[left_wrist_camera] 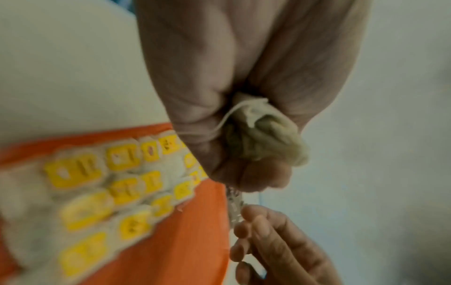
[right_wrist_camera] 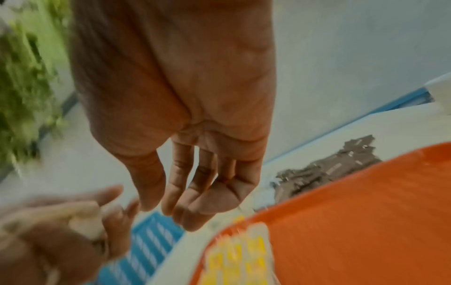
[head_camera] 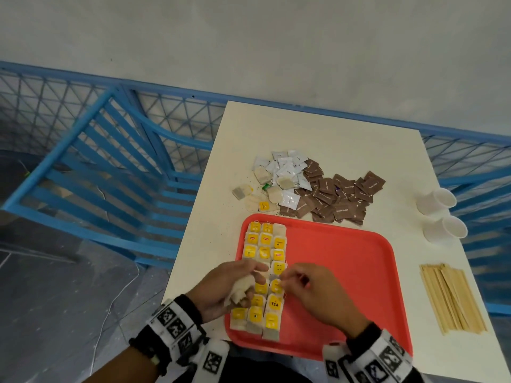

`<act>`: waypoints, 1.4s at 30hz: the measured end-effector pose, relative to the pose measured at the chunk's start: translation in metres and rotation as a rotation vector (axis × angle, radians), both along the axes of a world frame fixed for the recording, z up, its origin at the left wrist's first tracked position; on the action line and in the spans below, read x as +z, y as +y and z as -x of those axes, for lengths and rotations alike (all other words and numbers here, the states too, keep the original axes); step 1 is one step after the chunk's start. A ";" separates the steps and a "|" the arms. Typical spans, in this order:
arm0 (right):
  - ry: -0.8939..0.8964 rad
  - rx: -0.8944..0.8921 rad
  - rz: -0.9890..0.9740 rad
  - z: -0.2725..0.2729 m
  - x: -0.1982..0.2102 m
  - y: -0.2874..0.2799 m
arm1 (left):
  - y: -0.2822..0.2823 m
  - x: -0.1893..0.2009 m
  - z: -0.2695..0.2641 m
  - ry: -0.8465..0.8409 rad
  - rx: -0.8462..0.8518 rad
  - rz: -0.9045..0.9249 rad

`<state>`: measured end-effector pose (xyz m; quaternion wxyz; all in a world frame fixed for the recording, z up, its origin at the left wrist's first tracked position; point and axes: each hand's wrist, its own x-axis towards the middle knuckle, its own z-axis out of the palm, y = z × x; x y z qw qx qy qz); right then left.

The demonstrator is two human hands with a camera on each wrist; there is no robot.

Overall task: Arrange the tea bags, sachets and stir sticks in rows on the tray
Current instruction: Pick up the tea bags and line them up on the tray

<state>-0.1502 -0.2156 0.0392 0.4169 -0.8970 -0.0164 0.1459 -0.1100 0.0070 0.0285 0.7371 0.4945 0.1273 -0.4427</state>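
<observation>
A red tray [head_camera: 345, 272] lies at the table's near edge. Three columns of tea bags [head_camera: 265, 244] with yellow tags fill its left side. My left hand [head_camera: 243, 280] hovers over those columns and grips a crumpled bunch of tea bags [left_wrist_camera: 266, 135] in its palm. One bag hangs edge-on [left_wrist_camera: 234, 204] from its fingertips. My right hand [head_camera: 304, 286] is beside it over the tray. Its fingers [right_wrist_camera: 190, 202] are loosely extended, their tips meet the hanging bag, and nothing shows between them. Beyond the tray lie white sachets [head_camera: 287, 167], brown sachets [head_camera: 337, 194] and loose tea bags [head_camera: 243, 192]. Wooden stir sticks [head_camera: 450, 297] lie to the right.
Two white paper cups [head_camera: 437, 200] [head_camera: 445, 229] lie tipped near the table's right edge. A blue slatted chair [head_camera: 110, 175] stands left of the table, and a blue mesh railing [head_camera: 179, 111] runs behind it. The tray's right two thirds are bare red plastic.
</observation>
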 end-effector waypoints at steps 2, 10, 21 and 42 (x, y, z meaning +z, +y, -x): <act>-0.079 -0.068 -0.112 -0.015 0.031 0.000 | -0.008 0.017 -0.009 0.127 0.140 0.187; -0.061 -0.141 -0.223 -0.038 0.070 0.023 | -0.041 0.043 -0.022 -0.030 0.319 0.242; 0.236 -0.304 -0.740 -0.060 0.082 0.004 | -0.049 0.046 -0.020 0.076 0.342 0.416; -0.417 -0.182 -0.365 -0.067 0.099 0.017 | -0.051 0.100 -0.039 -0.923 0.365 -0.391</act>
